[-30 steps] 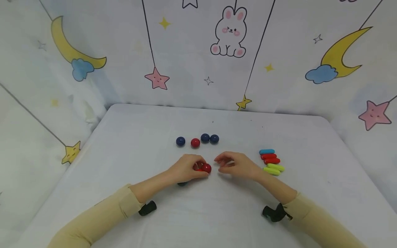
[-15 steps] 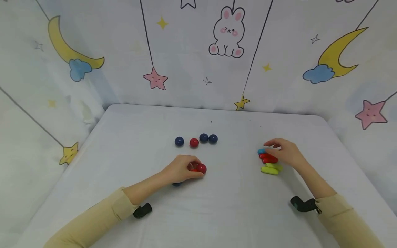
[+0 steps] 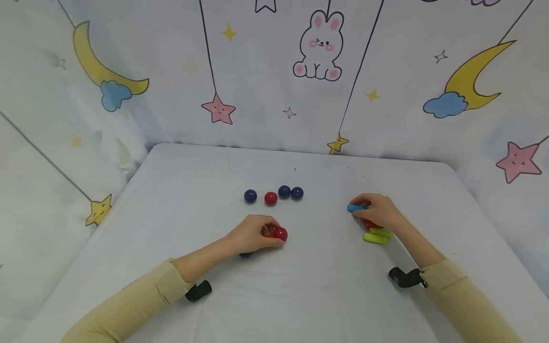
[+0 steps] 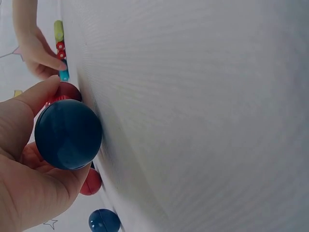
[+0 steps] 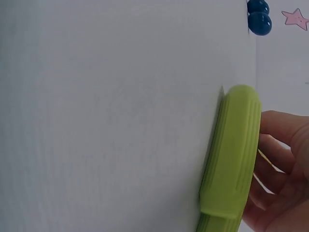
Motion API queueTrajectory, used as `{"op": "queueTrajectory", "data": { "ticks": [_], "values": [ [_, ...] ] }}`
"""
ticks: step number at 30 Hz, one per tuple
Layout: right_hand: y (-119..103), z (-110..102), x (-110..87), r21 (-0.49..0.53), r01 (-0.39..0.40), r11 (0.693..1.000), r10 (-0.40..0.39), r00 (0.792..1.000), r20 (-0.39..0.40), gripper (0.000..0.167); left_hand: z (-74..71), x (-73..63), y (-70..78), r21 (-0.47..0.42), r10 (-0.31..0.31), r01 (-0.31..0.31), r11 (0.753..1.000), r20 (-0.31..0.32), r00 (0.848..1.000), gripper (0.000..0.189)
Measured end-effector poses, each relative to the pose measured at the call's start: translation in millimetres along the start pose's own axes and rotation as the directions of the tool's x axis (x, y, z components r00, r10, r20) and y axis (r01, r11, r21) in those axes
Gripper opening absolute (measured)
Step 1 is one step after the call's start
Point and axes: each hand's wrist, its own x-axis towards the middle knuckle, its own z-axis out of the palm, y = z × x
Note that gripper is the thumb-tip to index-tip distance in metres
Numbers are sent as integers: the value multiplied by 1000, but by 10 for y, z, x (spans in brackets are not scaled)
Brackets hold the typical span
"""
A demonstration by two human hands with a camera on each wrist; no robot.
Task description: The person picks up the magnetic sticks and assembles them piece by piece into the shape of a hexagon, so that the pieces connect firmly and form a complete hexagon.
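Note:
My left hand grips a short red stick whose far end meets a glossy red ball. A dark blue ball fills the front of the left wrist view, in line with that stick; the head view shows only a bit of it below the hand. Over on the right, my right hand pinches a light blue stick between thumb and fingers. Red sticks lie right under that hand, partly covered. Two lime green sticks lie nearest to me, large in the right wrist view.
Beyond the left hand stand a lone dark blue ball, a red ball and two dark blue balls side by side. A white cloth covers the table, and a printed curtain rises behind it.
My right hand has gone from beside the left hand out to the sticks and taken hold of the light blue one, which has shifted slightly left. The left hand keeps its grip, nearly still.

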Motion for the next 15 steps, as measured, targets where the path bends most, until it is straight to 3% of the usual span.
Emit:
{"op": "queueTrajectory", "data": {
  "ticks": [10, 15],
  "values": [
    [-284, 211, 27, 115, 113, 987, -116, 993, 21, 24, 8, 3, -8, 7, 3, -3, 1000, 0, 1000, 31],
    [-401, 323, 33, 189, 132, 973, -142, 989, 36, 25, 9, 0, -8, 9, 5, -5, 1000, -2, 1000, 31]
  ]
}}
